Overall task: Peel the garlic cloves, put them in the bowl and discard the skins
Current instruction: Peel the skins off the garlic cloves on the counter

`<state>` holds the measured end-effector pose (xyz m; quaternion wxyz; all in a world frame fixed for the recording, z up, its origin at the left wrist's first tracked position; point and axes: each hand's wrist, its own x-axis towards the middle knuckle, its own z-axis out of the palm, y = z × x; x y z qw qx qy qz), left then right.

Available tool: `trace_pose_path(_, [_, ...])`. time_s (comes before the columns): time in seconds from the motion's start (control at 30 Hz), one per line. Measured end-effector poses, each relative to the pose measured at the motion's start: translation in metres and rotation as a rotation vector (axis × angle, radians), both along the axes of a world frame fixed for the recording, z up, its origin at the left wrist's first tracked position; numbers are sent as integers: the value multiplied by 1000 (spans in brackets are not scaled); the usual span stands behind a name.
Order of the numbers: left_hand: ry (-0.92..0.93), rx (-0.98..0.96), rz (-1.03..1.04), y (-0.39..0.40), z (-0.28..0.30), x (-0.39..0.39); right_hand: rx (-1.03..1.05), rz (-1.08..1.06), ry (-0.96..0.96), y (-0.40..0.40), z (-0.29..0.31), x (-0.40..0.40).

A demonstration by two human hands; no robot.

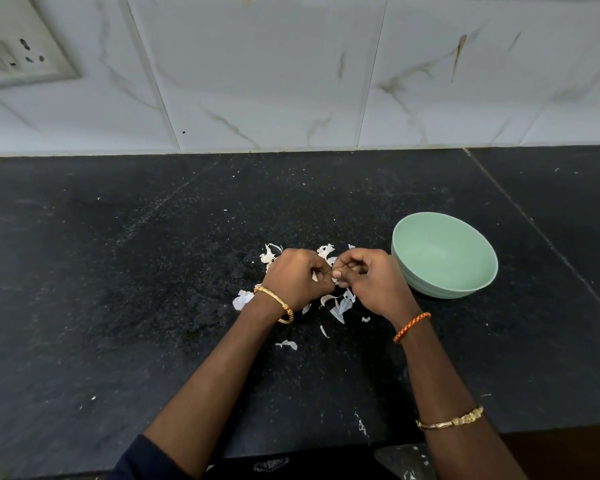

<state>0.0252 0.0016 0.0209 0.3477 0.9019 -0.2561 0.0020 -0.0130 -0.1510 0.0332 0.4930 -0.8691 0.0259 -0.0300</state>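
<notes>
A small pale garlic clove [335, 279] sits pinched between the curled left hand [297, 277] and right hand [368, 277], beside the pale green round bowl [465, 282].

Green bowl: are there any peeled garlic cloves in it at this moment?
No: the green bowl shows only its bare pale inside, while both hands work beside it over the scattered skins.

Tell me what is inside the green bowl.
The green bowl shows only bare pale green inside, no peeled cloves visible. Its near inner wall is hidden behind the rim, and the right hand covers a bit of its left edge.
</notes>
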Motion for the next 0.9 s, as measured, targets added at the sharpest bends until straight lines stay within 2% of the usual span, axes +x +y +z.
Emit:
trace_pose_path(0.1, [97, -129, 27, 3, 0, 0, 64, 9, -4, 0, 2, 1])
trace_pose_path(0.27, [393, -417, 54, 12, 6, 0, 348, 36, 5, -4, 8, -3])
trace_pose_path(0.47, [498, -480, 71, 13, 12, 0, 409, 29, 1, -5, 10, -4])
trace_pose_path(0.57, [449, -421, 6, 14, 13, -3, 395, 24, 3, -6, 10, -4])
trace_pose_path(0.77, [135, -147, 39, 10, 8, -4, 243, 14, -2, -4, 8, -3])
trace_pose_path(0.9, [83, -8, 60, 6, 13, -8, 101, -22, 3, -4, 5, -2])
